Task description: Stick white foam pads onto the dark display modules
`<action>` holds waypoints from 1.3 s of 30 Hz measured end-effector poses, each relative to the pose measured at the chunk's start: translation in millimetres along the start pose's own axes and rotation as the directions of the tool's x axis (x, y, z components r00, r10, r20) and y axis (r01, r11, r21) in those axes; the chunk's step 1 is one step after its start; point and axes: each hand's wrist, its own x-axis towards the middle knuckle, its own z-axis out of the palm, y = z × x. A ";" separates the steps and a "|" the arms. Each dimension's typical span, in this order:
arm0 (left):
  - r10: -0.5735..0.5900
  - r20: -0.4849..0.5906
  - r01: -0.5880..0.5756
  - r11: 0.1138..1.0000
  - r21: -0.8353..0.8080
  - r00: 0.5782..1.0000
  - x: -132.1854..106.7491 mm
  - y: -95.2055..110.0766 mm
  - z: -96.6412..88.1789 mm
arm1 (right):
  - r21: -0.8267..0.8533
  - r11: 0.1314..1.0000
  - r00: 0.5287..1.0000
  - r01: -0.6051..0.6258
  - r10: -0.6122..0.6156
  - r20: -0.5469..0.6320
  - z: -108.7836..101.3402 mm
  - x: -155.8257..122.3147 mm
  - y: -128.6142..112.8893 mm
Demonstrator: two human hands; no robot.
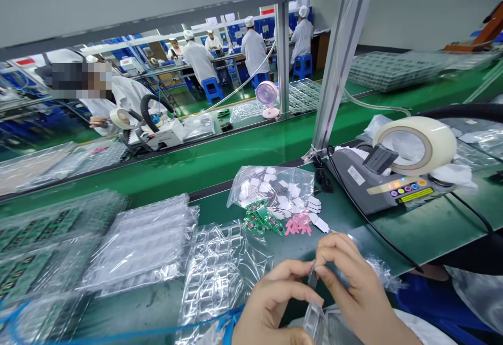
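Note:
My left hand and my right hand meet at the lower right, fingertips pinched together. Between them is a small flat grey piece, too small and partly covered to name. A clear plastic piece with moulded pockets sits just below, against my left hand's fingers; whether that hand grips it I cannot tell. Beyond my hands lie green circuit boards, pink pieces and white tabs, beside a clear bag of more white tabs. A blue band circles my left wrist.
Clear blister trays lie left of my hands, with stacked trays and board-filled trays farther left. A grey device and tape roll stand right. Past the green conveyor, a co-worker sits near a pink fan.

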 end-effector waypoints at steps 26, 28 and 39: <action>-0.127 0.191 0.227 0.634 -0.739 0.973 9.3 0.6 4.3 | 0.009 0.998 0.979 0.064 -0.065 0.195 -37.7 -7.1 9.1; -0.138 0.176 0.223 0.624 -0.749 0.975 6.9 0.0 4.6 | 0.033 0.992 0.967 0.121 -0.125 0.222 -35.5 2.4 0.7; -0.188 0.127 0.220 0.646 -0.731 0.974 6.1 -5.7 1.1 | 0.251 0.963 0.992 0.099 -0.114 0.047 -21.8 12.6 13.0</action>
